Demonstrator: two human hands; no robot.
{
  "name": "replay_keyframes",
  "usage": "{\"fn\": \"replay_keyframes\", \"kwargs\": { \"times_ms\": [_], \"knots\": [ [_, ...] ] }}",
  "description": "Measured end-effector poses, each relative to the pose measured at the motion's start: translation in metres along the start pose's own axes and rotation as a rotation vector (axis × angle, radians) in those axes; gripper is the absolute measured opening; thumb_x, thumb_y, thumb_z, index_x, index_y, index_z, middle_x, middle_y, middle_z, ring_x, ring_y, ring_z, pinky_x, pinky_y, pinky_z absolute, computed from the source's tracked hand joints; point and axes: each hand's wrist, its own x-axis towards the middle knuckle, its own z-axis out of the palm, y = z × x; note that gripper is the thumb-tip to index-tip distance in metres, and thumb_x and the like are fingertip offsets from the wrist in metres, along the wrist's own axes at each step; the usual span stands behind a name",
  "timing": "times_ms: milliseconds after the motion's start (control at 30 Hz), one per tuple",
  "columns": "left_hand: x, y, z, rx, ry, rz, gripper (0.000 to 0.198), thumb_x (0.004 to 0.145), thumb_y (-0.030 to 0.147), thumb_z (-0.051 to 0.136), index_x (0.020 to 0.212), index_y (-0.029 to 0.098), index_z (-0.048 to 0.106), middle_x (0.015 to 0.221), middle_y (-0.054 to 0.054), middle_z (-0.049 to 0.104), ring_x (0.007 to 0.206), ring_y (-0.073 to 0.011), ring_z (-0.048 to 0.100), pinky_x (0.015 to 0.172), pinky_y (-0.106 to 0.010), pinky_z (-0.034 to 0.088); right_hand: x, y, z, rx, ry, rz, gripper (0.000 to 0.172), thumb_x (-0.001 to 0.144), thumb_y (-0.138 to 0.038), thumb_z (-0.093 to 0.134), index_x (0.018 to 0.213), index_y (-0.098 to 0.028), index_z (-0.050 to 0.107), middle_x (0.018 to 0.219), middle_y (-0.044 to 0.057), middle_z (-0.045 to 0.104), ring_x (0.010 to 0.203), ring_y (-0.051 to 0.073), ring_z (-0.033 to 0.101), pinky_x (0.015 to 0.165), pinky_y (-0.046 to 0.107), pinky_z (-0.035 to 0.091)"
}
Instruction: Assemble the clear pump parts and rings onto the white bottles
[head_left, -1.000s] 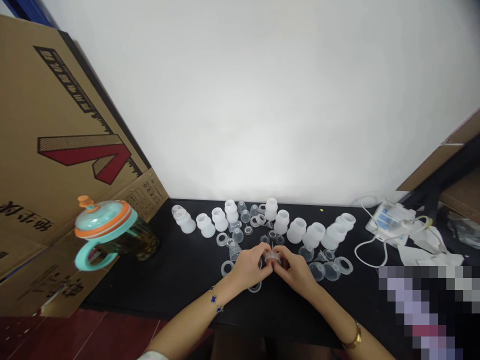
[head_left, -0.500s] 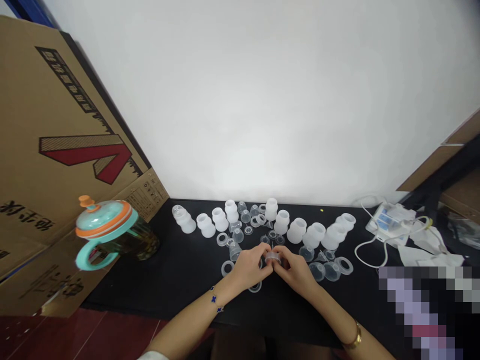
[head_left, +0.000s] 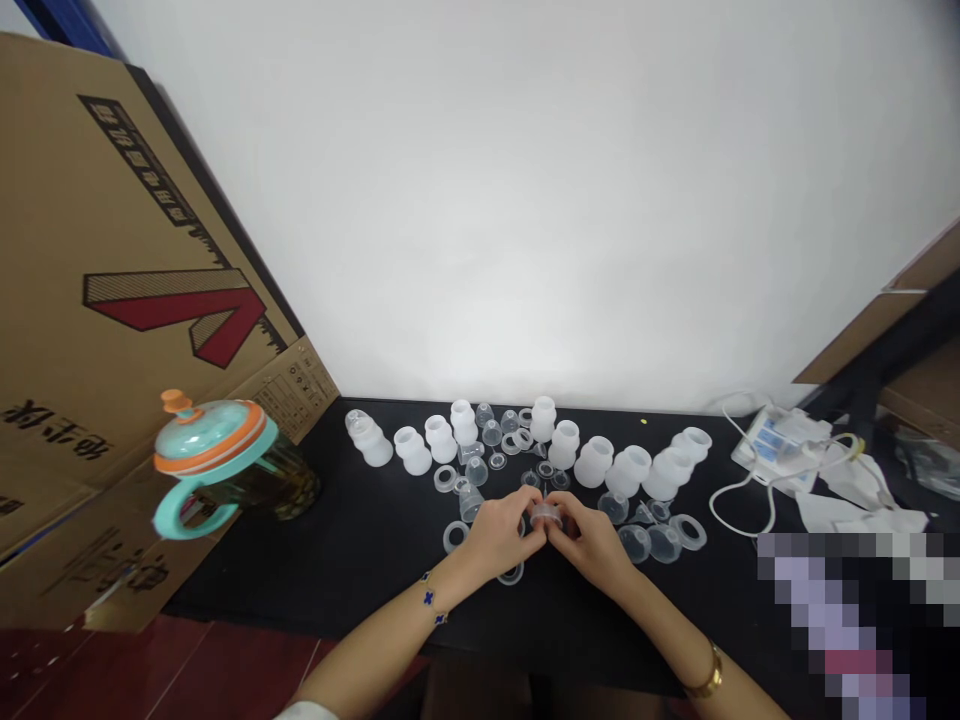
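A translucent bottle screw ring (head_left: 547,515) is held between the fingertips of my left hand (head_left: 501,532) and my right hand (head_left: 589,538), low over the black table. Both hands are closed on it from opposite sides; a thin pointed bit, perhaps a nipple tip, shows above the ring. Beside my left hand lie loose rings (head_left: 454,537) and a clear dome cap (head_left: 470,502). More dome caps (head_left: 635,543) and another ring (head_left: 688,532) lie to the right of my right hand. Behind stand white baby bottle bodies (head_left: 595,461) without tops, and one capped bottle (head_left: 369,440) at far left.
A lidded pitcher (head_left: 232,465) with dark liquid stands at left, before a big cardboard box (head_left: 150,230). A white device with a cable (head_left: 780,450) and crumpled paper (head_left: 862,510) lie at right. Small clear parts (head_left: 496,461) are scattered mid-table. A white wall (head_left: 525,200) rises behind.
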Motion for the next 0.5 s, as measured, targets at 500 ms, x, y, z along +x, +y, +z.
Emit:
{"fn": "replay_keyframes", "kwargs": {
  "times_ms": [500],
  "knots": [
    [-0.0004, -0.0014, 0.0028, -0.001, 0.005, -0.013, 0.021, 0.080, 0.017, 0.057, 0.100, 0.023, 0.059, 0.083, 0.004, 0.069, 0.058, -0.0111, 0.058, 0.057, -0.022, 0.038, 0.0001, 0.0038, 0.0038, 0.003, 0.029, -0.005, 0.021, 0.091, -0.031, 0.053, 0.108, -0.023, 0.061, 0.066, -0.004, 0.063, 0.053, 0.014, 0.057, 0.053, 0.023, 0.039]
  ]
}}
